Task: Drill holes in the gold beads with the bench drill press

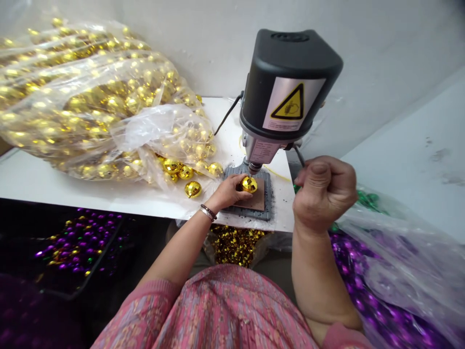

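Observation:
My left hand pinches a shiny gold ball between thumb and fingers, on a brown board lying on the grey base of a drill press. Directly above the ball is the chuck; the thin bit reaches the ball's top. The black motor housing carries a yellow warning triangle. To the right, my right hand is closed around the end of the press's lever. Beside my left hand, a loose gold ball rests on the white table.
A large clear bag of gold balls covers the table's left, with several balls at its mouth. Gold pieces lie below the table edge. Purple balls are at lower left, a purple bag at right. Dark shavings surround the base.

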Tool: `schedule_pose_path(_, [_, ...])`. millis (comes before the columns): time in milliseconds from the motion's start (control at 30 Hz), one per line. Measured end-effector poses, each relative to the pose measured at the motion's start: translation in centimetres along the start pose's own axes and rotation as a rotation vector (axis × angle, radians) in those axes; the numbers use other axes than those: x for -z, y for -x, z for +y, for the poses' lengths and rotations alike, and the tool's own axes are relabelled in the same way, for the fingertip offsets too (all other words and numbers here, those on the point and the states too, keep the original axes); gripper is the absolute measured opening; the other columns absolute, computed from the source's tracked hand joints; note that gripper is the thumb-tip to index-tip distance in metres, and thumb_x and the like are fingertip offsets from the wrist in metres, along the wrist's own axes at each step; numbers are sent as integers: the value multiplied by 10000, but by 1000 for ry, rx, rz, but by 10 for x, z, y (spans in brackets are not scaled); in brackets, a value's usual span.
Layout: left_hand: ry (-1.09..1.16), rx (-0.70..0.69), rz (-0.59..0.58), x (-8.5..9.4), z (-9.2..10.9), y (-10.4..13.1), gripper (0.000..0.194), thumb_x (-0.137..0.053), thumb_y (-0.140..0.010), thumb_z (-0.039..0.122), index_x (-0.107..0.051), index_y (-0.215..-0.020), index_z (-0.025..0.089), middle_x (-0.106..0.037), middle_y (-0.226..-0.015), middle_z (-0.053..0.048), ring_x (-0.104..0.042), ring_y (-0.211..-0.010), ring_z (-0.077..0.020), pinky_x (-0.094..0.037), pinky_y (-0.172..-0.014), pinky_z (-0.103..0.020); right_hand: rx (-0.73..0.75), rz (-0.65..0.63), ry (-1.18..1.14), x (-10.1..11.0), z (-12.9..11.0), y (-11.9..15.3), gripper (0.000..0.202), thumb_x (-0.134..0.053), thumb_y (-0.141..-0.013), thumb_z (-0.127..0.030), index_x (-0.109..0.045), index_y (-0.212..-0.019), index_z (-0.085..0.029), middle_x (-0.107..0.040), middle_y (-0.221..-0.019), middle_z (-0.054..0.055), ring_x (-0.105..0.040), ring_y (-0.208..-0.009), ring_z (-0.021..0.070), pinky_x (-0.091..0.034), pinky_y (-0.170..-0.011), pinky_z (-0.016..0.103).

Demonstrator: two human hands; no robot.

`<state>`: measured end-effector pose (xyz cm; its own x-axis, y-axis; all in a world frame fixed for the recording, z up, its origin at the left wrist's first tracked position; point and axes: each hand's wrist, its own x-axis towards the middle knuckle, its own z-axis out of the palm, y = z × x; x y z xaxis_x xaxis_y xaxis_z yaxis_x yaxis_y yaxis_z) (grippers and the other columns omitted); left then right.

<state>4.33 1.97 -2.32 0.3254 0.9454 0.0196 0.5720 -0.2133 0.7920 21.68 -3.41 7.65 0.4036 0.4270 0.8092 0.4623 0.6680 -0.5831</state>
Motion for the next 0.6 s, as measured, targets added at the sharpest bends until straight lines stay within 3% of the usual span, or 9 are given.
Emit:
schedule_pose_path(333, [59,-10,-22,-3,-4,-1,641,-874,-727,251,-693,-1334,154,-708,-1312,-121,-659,-1194,-286,-503,-1105,-420,-6,80,-84,-7,17,19,358,-550,-1000,-460,-529,-799,-164,-453,-573,-70,-448,-463,21,-374,-508,195])
schedule_pose_path(467, [66,14,7,-6,-2,-1,679,-877,-714,239,-671,-1356,161,-711,-1333,-114,-657,-1219,-289,-499,-1108,-421,67,154,-144,-17,1,-15,402,-489,-1030,-467,-472,-779,-153,-421,-558,-77,-466,-490,-3,-366,-542,164])
schedule_pose_path(600, [45,27,40,-5,5,11,616,-847,-744,258,-668,-1328,173,-750,-1225,-86,-688,-1133,-283,-537,-1038,-426,70,59,-214,-26,-8,-63,371,-576,-972,-456,-525,-816,-124,-502,-621,-92,-478,-510,-38,-341,-535,130])
